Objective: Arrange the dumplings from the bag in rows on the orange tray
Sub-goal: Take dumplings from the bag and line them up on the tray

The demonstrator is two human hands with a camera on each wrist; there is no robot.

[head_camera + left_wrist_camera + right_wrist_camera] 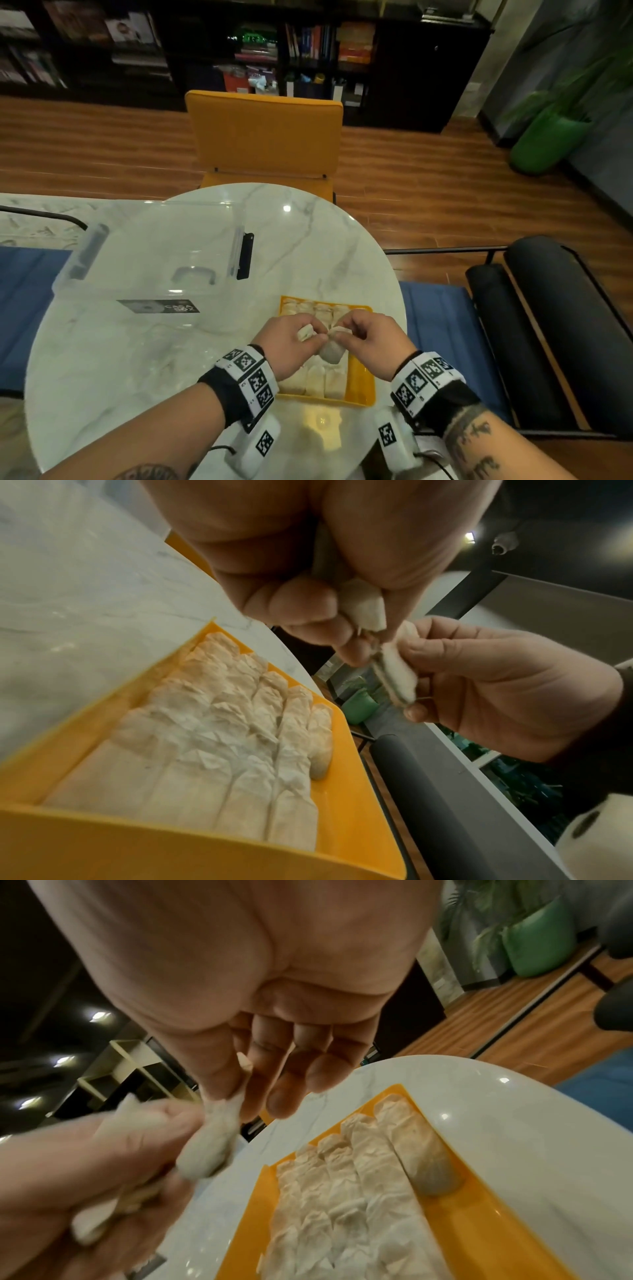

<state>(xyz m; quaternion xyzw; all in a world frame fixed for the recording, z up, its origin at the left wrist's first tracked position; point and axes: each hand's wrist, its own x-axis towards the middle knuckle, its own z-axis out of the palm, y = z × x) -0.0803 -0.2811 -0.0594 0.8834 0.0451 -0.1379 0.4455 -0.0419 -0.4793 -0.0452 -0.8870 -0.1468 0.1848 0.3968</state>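
Observation:
The orange tray (363, 387) (103, 845) (496, 1218) lies near the table's front edge and holds several rows of pale dumplings (318, 377) (212, 750) (342, 1191). A single dumpling (318, 761) (435, 1175) lies alone in the tray's right strip. Both hands hover just above the tray, fingertips almost touching. My left hand (315, 334) (356, 631) (154, 1123) grips a dumpling (306, 332) (365, 610) in curled fingers. My right hand (337, 337) (411, 685) (236, 1104) pinches another dumpling (332, 349) (397, 674) (212, 1145) by its top edge, so it hangs down.
A clear plastic box (150, 253) with a black latch stands on the round marble table (308, 240) to the left. An orange chair (263, 137) is at the far side, a black padded chair (548, 325) at the right. A green pot (544, 144) stands on the floor.

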